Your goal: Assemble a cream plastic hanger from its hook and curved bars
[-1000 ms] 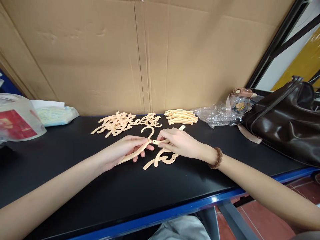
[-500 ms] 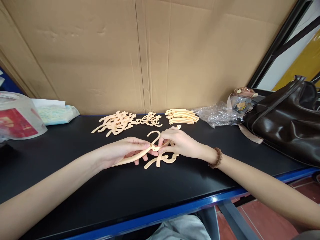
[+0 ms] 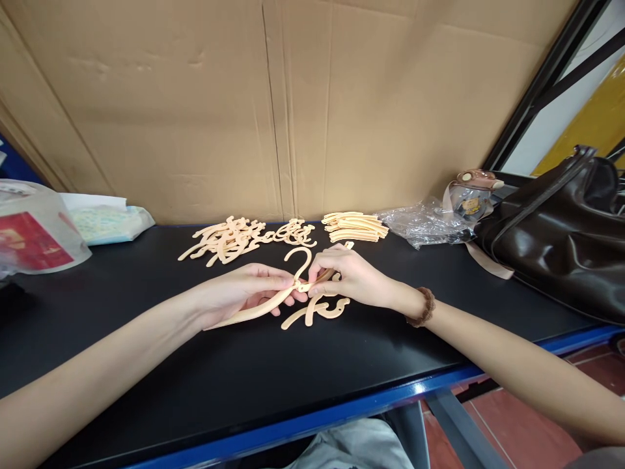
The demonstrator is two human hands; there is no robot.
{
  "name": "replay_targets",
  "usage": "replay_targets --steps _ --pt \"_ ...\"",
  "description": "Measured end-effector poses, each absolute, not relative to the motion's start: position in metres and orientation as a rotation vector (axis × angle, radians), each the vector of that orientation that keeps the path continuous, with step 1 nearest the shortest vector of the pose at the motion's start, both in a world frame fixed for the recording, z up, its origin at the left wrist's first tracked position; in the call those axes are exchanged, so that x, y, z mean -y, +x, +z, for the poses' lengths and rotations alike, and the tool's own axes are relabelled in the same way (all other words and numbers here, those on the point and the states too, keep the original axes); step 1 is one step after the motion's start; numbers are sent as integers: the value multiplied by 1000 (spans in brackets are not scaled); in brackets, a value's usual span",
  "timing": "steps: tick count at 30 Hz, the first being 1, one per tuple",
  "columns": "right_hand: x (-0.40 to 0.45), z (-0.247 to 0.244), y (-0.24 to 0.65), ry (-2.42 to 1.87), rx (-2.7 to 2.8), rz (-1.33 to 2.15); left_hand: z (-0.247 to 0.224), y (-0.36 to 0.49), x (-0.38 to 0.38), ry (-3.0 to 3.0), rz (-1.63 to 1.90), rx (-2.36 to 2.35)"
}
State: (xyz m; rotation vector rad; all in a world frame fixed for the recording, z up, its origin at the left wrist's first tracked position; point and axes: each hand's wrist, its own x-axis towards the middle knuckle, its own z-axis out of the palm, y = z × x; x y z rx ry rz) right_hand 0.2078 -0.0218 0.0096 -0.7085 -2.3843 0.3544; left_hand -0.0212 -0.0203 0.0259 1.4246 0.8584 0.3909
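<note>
Between my two hands is a beige folding clothes hanger with its hook (image 3: 301, 259) pointing up. My left hand (image 3: 254, 288) is closed around the joint, thumb on top, and holds the hanger's left arm (image 3: 258, 311), which slants down to the left. Pinched in my right hand (image 3: 344, 273) is the right arm of the hanger, close to the joint; its far end shows beyond my fingers and the rest is hidden. Loose hanger pieces (image 3: 309, 314) lie on the black table just below my right hand.
Behind my hands lie a pile of hanger arms (image 3: 229, 240), several hooks (image 3: 295, 232) and a stack of straight pieces (image 3: 355, 227). Clear plastic wrap (image 3: 420, 223), a bottle (image 3: 471, 198) and a dark bag (image 3: 551, 241) sit right. Tape roll (image 3: 39, 225) and packet (image 3: 110, 220) stand left.
The hook has tipped more upright and moved slightly up and left. The left arm's free end has shifted left. Both hands keep their grip at the joint.
</note>
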Motion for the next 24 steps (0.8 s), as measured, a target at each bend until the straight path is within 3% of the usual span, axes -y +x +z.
replay_targets --steps 24 --pt "25 10 206 -746 2405 427 23 -18 22 1395 409 -855"
